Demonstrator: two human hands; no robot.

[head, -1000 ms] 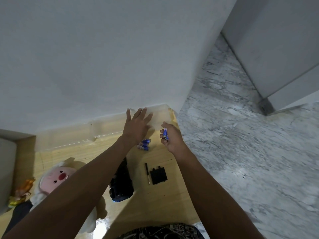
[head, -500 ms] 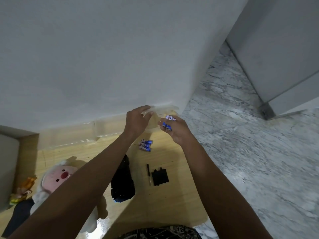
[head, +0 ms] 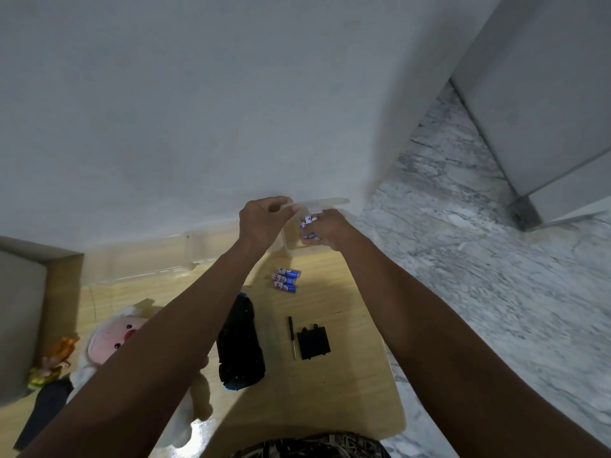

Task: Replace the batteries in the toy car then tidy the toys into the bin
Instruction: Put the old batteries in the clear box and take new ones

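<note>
Left hand [head: 264, 219] up at the far right corner of the light wooden worktop [head: 347, 391], fingers curled round the clear lid [head: 317, 203] of a small see-through plastic box [head: 291, 239] and pinching its edge. Right hand [head: 325, 228] just beside it, over the open box, gripping a few small blue and white batteries [head: 306, 222]. 3 more blue and white batteries [head: 286, 279] side by side on the worktop, just in front of the box. Black toy car [head: 240, 345] near the middle of the worktop, partly under the left arm, with a bit of blue at its near end. Thin black screwdriver [head: 292, 337] to the right of the car, and the flat black battery cover [head: 313, 342] right next to it. Pink and white plush pig [head: 109, 338] near the left edge, partly hidden by the left arm. Small orange and yellow toy [head: 56, 357] further left, at the left edge. Long clear plastic bin [head: 139, 259] along the far edge, against the white wall [head: 231, 94]. Grey marble floor [head: 496, 276] off the right edge.
</note>
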